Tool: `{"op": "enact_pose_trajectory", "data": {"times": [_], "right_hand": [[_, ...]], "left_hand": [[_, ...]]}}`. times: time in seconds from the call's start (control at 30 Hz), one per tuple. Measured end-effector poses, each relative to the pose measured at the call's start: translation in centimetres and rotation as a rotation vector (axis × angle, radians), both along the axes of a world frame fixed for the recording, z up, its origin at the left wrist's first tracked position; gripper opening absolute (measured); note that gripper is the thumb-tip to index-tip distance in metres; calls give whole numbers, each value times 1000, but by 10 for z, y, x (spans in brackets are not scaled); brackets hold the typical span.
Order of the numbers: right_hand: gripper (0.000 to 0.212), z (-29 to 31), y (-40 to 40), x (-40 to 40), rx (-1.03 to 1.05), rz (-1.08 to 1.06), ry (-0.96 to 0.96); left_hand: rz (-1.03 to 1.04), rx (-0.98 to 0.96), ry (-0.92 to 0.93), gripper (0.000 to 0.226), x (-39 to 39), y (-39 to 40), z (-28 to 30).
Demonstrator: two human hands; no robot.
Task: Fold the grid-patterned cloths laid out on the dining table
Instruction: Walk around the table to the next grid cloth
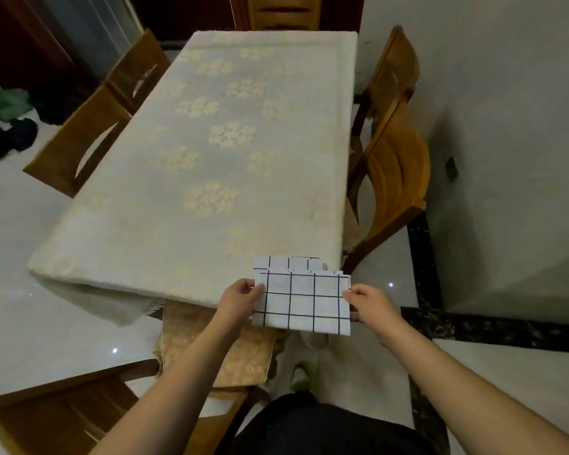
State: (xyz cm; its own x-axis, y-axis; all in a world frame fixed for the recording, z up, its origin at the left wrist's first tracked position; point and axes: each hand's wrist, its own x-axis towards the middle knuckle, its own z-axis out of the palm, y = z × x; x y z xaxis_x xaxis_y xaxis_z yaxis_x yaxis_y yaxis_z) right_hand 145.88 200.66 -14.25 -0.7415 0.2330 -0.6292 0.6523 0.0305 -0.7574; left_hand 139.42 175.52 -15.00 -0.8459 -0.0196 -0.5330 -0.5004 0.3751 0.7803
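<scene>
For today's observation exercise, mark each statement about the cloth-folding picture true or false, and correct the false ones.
1. Both hands hold the grid-patterned cloth. True: the left hand and right hand grip its opposite side edges.
2. The cloth is spread fully open across the table. False: it is folded small, at the near corner.
3. The tablecloth has a floral pattern. True.
4. The cloth's grid lines are red. False: dark lines on white.
</scene>
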Motion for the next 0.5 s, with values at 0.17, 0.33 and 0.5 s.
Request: {"op": "enact_pose_trajectory", "data": {"times": [0.17,0.33,0.5], "right_hand": [[18,-11,-13,-28,-12,-41,-62],[10,-24,-24,-51,45,-38,-94],[22,-29,-23,-74,78,-5,-92]], "left_hand": [[-18,-79,-15,14,-31,-13,-21],[-64,-214,37,16,-54,-17,-32],[-95,-322,55,18,-71,-17,-38]]}}
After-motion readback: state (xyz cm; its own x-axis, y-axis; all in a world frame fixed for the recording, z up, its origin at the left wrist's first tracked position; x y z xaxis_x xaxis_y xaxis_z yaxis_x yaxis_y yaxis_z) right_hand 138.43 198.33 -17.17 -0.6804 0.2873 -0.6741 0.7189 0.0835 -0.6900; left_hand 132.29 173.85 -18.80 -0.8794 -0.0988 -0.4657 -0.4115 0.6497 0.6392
